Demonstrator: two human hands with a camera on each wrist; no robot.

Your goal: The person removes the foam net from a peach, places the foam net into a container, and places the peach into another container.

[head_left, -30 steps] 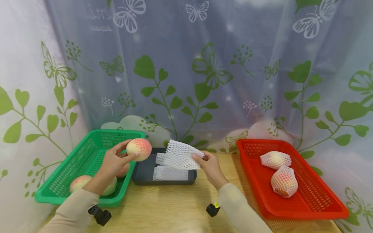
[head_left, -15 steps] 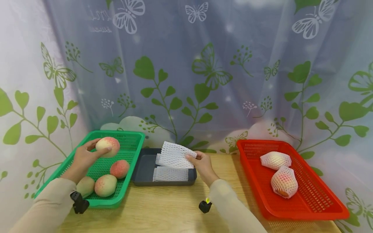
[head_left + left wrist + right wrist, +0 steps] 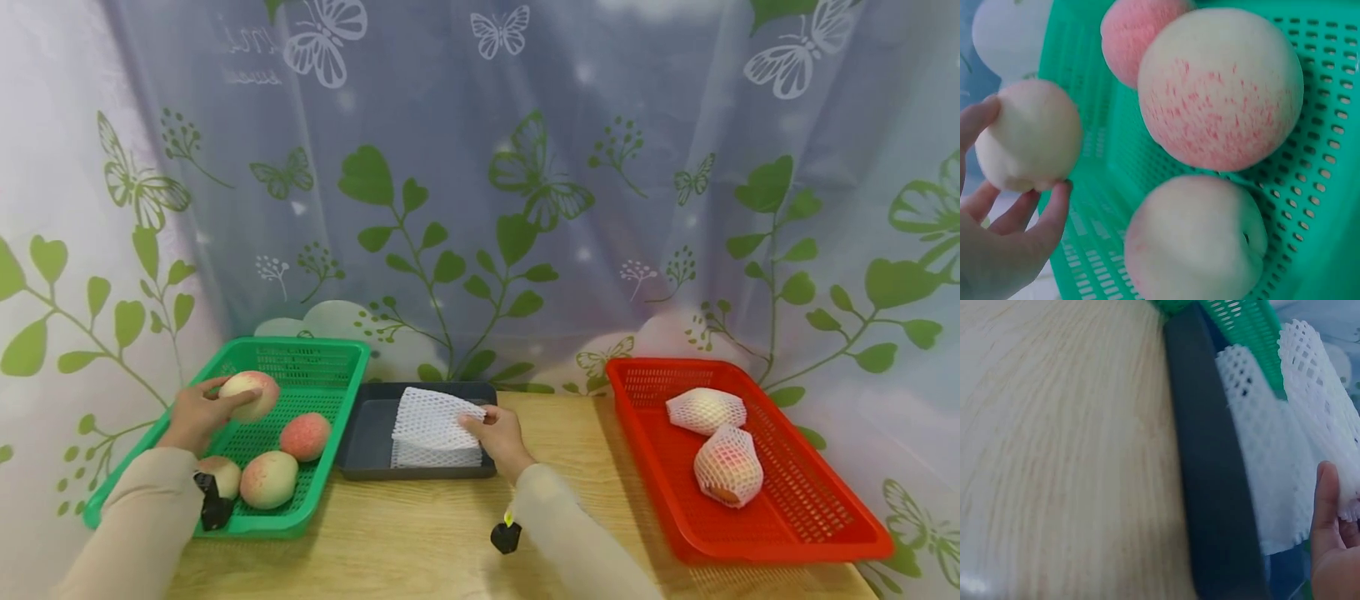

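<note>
In the head view, the left hand (image 3: pixel 193 414) pinches a blushed peach (image 3: pixel 257 396) between thumb and fingers, over the far-left part of the green basket (image 3: pixel 277 527), where three loose peaches (image 3: pixel 267 481) lie. The right hand (image 3: pixel 504 437) pinches the right end of a white net sleeve (image 3: pixel 435 414) above the dark tray (image 3: pixel 366 433), which holds at least one more flat net (image 3: pixel 431 458). Off to the right on the worktop (image 3: pixel 420 542) stands the red basket (image 3: pixel 720 552) with two netted peaches (image 3: pixel 729 467).

In the left wrist view, the thumb sits on one side of the blushed peach and the fingertips on the other, near its dimpled end. The fruit looks smooth and rounded, probably fairly light and liable to roll or bruise, so a wide, gentle hold around its middle should suit it better than hard fingertip pressure.

In the right wrist view, the thumb lies along the near end of the net sleeve; most of the other fingers are out of sight. The mesh looks feather-light, soft and stretchy, likely to sag or snag, so its open edge seems the best place to take hold
</note>
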